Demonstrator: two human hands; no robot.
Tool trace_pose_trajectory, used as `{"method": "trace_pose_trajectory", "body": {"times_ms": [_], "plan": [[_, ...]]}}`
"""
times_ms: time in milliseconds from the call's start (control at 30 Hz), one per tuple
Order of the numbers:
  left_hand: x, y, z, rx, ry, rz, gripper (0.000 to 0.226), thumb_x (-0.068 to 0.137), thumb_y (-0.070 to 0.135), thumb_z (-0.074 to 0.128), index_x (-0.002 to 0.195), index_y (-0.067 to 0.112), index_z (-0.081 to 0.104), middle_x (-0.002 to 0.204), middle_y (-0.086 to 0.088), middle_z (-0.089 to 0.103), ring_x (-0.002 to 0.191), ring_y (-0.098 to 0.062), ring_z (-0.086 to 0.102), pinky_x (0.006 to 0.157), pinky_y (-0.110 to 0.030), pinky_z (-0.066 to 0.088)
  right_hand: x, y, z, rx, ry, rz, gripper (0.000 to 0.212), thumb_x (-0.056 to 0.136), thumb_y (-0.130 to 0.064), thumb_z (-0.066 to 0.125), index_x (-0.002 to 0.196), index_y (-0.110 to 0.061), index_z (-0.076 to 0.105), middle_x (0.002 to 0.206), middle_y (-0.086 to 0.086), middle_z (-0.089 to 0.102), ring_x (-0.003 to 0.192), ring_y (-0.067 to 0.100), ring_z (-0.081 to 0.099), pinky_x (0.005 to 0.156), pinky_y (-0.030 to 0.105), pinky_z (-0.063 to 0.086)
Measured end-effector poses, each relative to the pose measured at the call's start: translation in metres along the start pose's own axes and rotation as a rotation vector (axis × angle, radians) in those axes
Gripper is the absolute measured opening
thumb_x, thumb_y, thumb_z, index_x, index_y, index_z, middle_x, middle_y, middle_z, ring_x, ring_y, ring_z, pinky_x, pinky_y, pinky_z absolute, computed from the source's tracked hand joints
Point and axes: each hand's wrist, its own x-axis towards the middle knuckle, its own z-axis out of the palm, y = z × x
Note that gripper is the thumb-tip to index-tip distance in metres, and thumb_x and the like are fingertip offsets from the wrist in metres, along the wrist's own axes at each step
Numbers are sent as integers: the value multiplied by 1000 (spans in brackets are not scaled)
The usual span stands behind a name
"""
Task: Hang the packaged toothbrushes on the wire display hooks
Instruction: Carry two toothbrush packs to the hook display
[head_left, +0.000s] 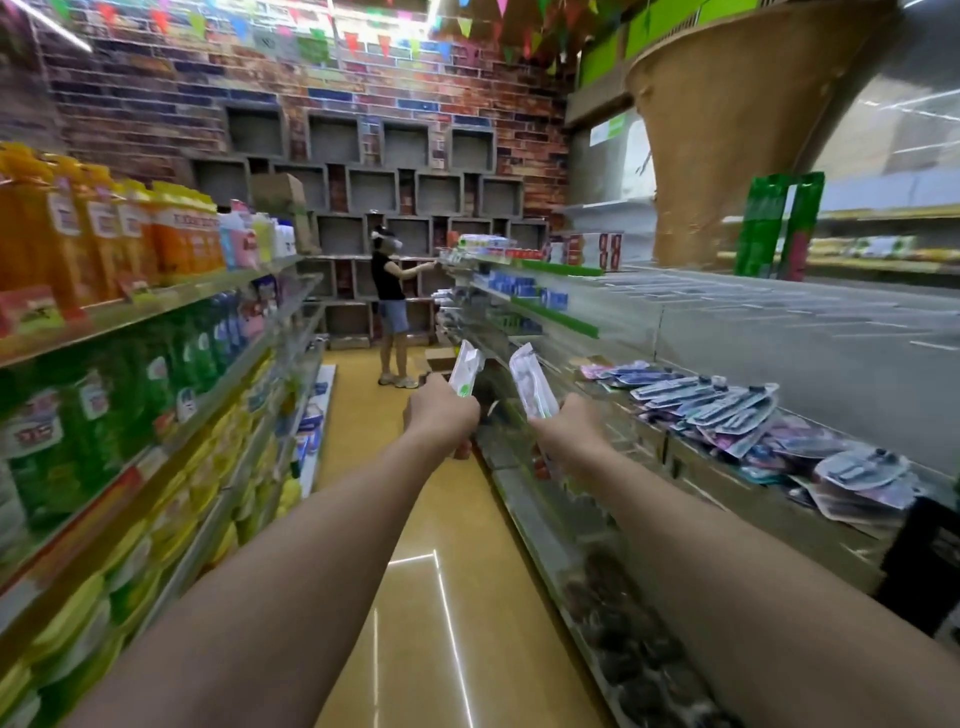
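Head view: left hand (441, 413) grips a green-handled pack (464, 370), which rises above the fist. Right hand (574, 423) grips a second pack (529, 383), tilted left above its knuckles. More packs (727, 410) lie heaped on the right shelf (779, 514), beside the right hand.

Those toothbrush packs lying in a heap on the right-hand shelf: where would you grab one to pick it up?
Probably by a free edge of a top pack in the pile of packs, coming from above with fingers pinching. They lie flat and overlapped, so only the upper ones' rims are exposed.
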Motion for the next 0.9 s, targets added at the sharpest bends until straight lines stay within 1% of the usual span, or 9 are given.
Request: {"method": "trace_pose_trajectory", "body": {"times_ms": [133, 200, 300, 400, 533, 633, 700, 767, 900], "plan": [[56, -2, 27, 35, 26, -7, 27, 92, 13, 58, 116, 12, 46, 99, -14, 58, 62, -32, 72, 54, -48, 63, 57, 8, 18, 65, -22, 0, 17, 87, -19, 68, 91, -10, 55, 88, 17, 64, 67, 32, 69, 46, 39, 58], [89, 0, 43, 68, 47, -1, 28, 89, 15, 59, 114, 13, 47, 99, -14, 59, 69, -35, 73, 56, -50, 63, 93, 13, 26, 69, -24, -10, 24, 84, -25, 72, 95, -11, 55, 90, 17, 64, 70, 34, 69, 47, 45, 60], [149, 11, 74, 88, 64, 30, 39, 81, 22, 57, 118, 13, 49, 105, -14, 60, 84, -38, 71, 69, -51, 64, 153, 15, 27, 77, -22, -35, 23, 84, -24, 70, 96, -11, 55, 91, 15, 64, 73, 33, 69, 56, 50, 62], [198, 34, 103, 92, 65, 61, 21, 86, 18, 56, 106, 13, 50, 101, -14, 61, 85, -37, 71, 73, -51, 63, 215, 14, 20, 97, -22, -43, 21, 87, -17, 67, 101, -6, 56, 91, 16, 62, 73, 35, 69, 53, 47, 61], [258, 58, 137, 79, 94, 65, 37, 89, 21, 55, 124, 9, 47, 112, -15, 59, 84, -35, 71, 70, -50, 64, 286, 16, 17, 87, -28, -70, 19, 86, -15, 65, 101, -5, 57, 85, 15, 62, 60, 29, 63, 39, 34, 53], [296, 64, 159, 60, 83, 32, 30, 90, 18, 55, 119, 10, 47, 102, -14, 59, 70, -33, 73, 59, -50, 63, 330, 21, 24, 74, -13, -55, 18, 87, -15, 65, 99, -5, 58, 84, 15, 62, 60, 30, 65, 48, 44, 59], [320, 64, 172, 65, 79, 26, 26, 91, 18, 56, 114, 12, 48, 100, -13, 59, 73, -34, 73, 58, -50, 63, 357, 28, 32, 56, -10, -47, 21, 87, -16, 65, 102, -3, 58, 85, 14, 60, 64, 31, 66, 50, 47, 60], [346, 62, 185, 60, 65, 16, 30, 89, 22, 60, 116, 15, 48, 102, -12, 58, 79, -34, 72, 61, -49, 64, 381, 36, 40, 61, -21, -35, 21, 88, -14, 65, 103, -2, 57, 84, 13, 57, 64, 31, 66, 47, 45, 59], [403, 53, 212, 57, 37, 22, 46, 81, 34, 69, 119, 19, 49, 100, -9, 62, 75, -33, 71, 58, -48, 64, 426, 49, 58, 31, 0, -5, 14, 87, -15, 63, 96, -6, 56, 85, 12, 57, 71, 34, 70, 57, 50, 61]]}}
